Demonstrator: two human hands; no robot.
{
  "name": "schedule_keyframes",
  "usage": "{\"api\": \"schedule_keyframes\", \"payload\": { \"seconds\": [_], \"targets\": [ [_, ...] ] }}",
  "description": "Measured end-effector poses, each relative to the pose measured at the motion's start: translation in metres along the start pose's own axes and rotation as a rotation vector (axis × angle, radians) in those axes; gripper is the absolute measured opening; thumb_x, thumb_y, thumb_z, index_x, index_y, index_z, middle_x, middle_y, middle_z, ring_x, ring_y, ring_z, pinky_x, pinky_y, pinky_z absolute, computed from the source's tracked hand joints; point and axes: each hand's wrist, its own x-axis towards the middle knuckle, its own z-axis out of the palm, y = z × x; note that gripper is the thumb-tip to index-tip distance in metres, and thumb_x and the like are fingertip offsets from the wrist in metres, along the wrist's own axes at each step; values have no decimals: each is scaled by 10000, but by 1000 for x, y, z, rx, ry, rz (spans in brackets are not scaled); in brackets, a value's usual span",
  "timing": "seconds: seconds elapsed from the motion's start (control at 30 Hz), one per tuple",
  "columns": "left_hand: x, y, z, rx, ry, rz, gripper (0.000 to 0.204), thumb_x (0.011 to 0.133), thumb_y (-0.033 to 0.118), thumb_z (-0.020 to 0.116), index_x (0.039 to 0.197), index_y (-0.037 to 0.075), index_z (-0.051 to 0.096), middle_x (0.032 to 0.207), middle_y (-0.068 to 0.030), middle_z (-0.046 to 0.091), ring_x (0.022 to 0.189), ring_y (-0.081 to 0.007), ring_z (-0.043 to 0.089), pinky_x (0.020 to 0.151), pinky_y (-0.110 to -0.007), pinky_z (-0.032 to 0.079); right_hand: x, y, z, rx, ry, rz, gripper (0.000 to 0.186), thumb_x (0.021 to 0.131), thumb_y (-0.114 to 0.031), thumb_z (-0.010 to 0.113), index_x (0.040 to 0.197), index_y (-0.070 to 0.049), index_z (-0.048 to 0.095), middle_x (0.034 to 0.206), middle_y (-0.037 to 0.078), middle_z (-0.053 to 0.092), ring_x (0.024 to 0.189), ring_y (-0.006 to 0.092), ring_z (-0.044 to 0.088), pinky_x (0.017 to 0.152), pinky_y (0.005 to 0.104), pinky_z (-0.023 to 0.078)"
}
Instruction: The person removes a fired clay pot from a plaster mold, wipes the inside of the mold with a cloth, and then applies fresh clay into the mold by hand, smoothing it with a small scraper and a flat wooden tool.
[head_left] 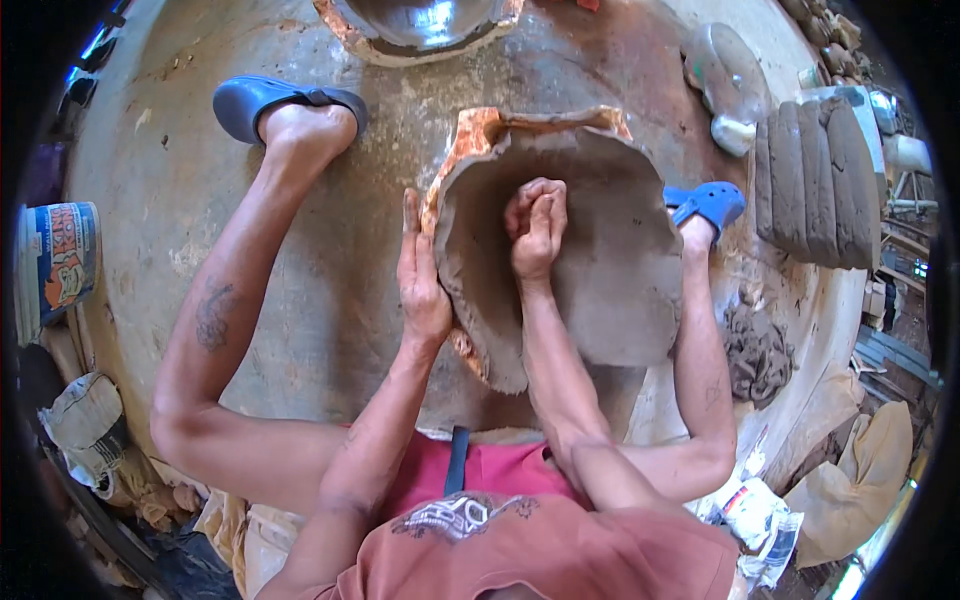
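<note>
Between my legs stands an orange-brown mould (pixel 474 131), lined with a thick sheet of wet grey clay (pixel 615 270). The clay's ragged edge overlaps the mould's rim on the left and hangs down at the near side. My left hand (pixel 424 290) lies along the mould's outer left side, fingers stretched out and pointing away from me. Inside the hollow, my right hand (pixel 538 225) is curled into a fist against the clay. The mould's underside is hidden.
At the far edge sits another mould (pixel 380 45) with a shiny dark inside. Stacked clay slabs (pixel 815 185) stand at the right, near a clear plastic bag (pixel 725 75). A heap of clay scraps (pixel 757 352) lies beside my right leg. A printed bucket (pixel 62 262) is at the far left.
</note>
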Motion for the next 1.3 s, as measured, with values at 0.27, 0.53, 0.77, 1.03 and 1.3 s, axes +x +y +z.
{"api": "schedule_keyframes", "payload": {
  "seconds": [0.27,0.53,0.77,1.03,1.3],
  "targets": [
    [-4,-3,-2,-22,-22,-22,537,1152,216,241,1659,43,197,1731,-91,195,1568,-213,221,1275,-360,206,-21,0,25,148,66,84,234,1133,-330,416,1014,-130,441,785,7,418,516,89,354,433,250,286],
    [-11,4,-7,-63,-41,-47,545,1152,232,230,1659,36,186,1736,-100,177,1580,-218,193,1283,-360,185,-18,-8,53,-15,143,16,192,1113,-233,472,970,-114,425,806,2,412,593,78,383,498,246,324],
    [-5,-6,-2,-29,-31,-32,527,1151,222,249,1639,24,227,1698,-107,235,1550,-217,239,1266,-356,212,-8,-8,49,-1055,194,-374,113,980,-96,550,1076,-37,550,920,190,689,726,417,696,642,514,553],
    [-6,-5,0,-9,-26,-26,508,1149,211,271,1616,11,274,1656,-115,301,1515,-216,292,1246,-352,243,-6,-10,53,-1115,215,-408,121,986,-84,543,1079,-14,510,793,197,640,636,418,665,579,548,519],
    [-3,-2,-2,20,-26,-24,491,1147,200,292,1594,-2,322,1613,-122,367,1481,-216,345,1227,-347,273,85,-45,35,-401,107,-583,406,1131,-290,426,1376,32,460,1303,171,586,1174,211,597,974,373,492]
  ]
}}
